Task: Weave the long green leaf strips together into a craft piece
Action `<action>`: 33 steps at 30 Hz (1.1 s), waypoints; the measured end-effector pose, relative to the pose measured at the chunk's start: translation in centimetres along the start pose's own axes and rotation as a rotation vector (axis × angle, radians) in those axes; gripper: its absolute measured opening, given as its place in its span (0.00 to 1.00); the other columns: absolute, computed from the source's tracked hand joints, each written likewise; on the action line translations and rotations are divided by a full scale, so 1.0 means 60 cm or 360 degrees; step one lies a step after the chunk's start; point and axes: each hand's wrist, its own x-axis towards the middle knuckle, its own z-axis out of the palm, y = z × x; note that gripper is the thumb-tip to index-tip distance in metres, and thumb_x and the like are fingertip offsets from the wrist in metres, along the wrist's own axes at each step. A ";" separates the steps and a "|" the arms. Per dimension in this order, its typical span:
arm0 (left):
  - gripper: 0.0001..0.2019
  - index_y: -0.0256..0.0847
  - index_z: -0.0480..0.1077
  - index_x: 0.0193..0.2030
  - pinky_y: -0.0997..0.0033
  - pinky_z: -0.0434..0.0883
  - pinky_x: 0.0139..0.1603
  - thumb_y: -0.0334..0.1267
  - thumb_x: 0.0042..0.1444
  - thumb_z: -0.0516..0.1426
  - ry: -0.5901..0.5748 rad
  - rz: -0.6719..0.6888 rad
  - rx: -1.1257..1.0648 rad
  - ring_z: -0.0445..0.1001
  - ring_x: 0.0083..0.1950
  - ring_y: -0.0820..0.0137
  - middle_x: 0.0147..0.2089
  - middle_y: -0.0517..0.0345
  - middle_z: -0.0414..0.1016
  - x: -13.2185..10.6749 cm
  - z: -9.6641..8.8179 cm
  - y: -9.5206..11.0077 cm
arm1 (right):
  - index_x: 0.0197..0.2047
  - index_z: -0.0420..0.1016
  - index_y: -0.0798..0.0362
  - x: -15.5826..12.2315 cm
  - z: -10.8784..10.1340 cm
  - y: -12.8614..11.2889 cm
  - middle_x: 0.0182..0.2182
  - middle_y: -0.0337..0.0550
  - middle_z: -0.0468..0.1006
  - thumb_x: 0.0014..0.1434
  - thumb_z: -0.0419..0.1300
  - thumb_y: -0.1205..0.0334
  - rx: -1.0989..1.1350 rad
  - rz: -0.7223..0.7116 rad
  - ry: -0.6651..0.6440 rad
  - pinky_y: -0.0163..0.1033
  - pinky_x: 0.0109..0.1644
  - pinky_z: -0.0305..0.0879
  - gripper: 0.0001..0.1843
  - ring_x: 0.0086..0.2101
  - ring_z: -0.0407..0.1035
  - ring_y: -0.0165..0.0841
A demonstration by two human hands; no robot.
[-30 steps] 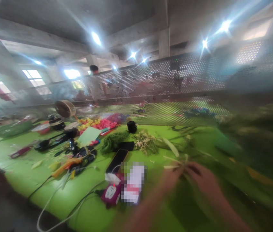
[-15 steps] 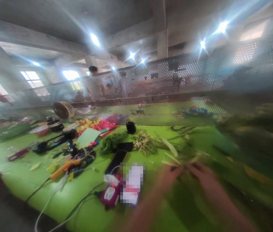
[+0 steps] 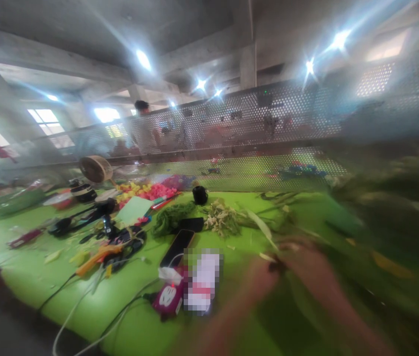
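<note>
My left hand [image 3: 265, 273] and my right hand [image 3: 301, 251] meet right of the table's middle, fingers closed and blurred. Between them they grip a leafy green stem. One long pale green leaf [image 3: 260, 225] rises from the fingers towards the upper left. A larger green leaf [image 3: 305, 301] hangs dimly below my right hand. What else the fingertips pinch is too smeared to tell. Just beyond the hands lies a bunch of cream-coloured small flowers or buds [image 3: 221, 217]. Beside that bunch is a heap of green foliage [image 3: 172, 217].
A dark phone [image 3: 178, 247], a blurred-out lit screen [image 3: 202, 284] and a purple box [image 3: 168, 296] lie left of my hands. Further left is an orange-handled glue gun [image 3: 100, 257] with cables. A perforated metal screen [image 3: 231, 143] stands behind; dark foliage [image 3: 398, 212] crowds the right.
My right hand has shifted slightly left and up, closer over my left hand. The pale leaf's lower end now reaches the fingers. The view has moved a little.
</note>
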 end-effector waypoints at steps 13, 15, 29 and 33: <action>0.06 0.37 0.72 0.30 0.73 0.61 0.34 0.34 0.49 0.55 -0.0151 -0.0031 -0.0235 0.65 0.31 0.71 0.29 0.58 0.70 0.000 0.003 -0.015 | 0.27 0.74 0.50 -0.001 0.002 -0.008 0.24 0.41 0.79 0.45 0.61 0.51 0.0203 0.0419 -0.0008 0.39 0.32 0.63 0.11 0.29 0.71 0.39; 0.08 0.36 0.73 0.33 0.73 0.61 0.36 0.37 0.50 0.56 -0.0094 -0.0109 -0.0448 0.65 0.32 0.72 0.30 0.58 0.70 0.002 0.000 -0.011 | 0.29 0.75 0.50 0.002 -0.002 -0.008 0.25 0.40 0.79 0.45 0.61 0.49 0.0275 0.0484 0.0003 0.38 0.31 0.63 0.13 0.29 0.71 0.38; 0.18 0.37 0.69 0.29 0.74 0.57 0.29 0.53 0.48 0.59 0.0402 -0.0299 -0.0613 0.60 0.26 0.76 0.23 0.62 0.63 0.013 -0.009 -0.016 | 0.20 0.75 0.51 -0.008 0.031 -0.002 0.19 0.41 0.75 0.42 0.62 0.42 0.0485 0.0450 -0.0432 0.39 0.30 0.62 0.19 0.26 0.69 0.37; 0.19 0.36 0.70 0.28 0.73 0.59 0.29 0.53 0.45 0.60 0.0500 -0.0413 -0.0754 0.61 0.26 0.74 0.22 0.61 0.65 0.016 -0.002 -0.021 | 0.22 0.75 0.52 -0.009 0.041 0.011 0.21 0.41 0.76 0.45 0.60 0.43 0.0330 0.0269 -0.0463 0.39 0.31 0.61 0.19 0.26 0.68 0.37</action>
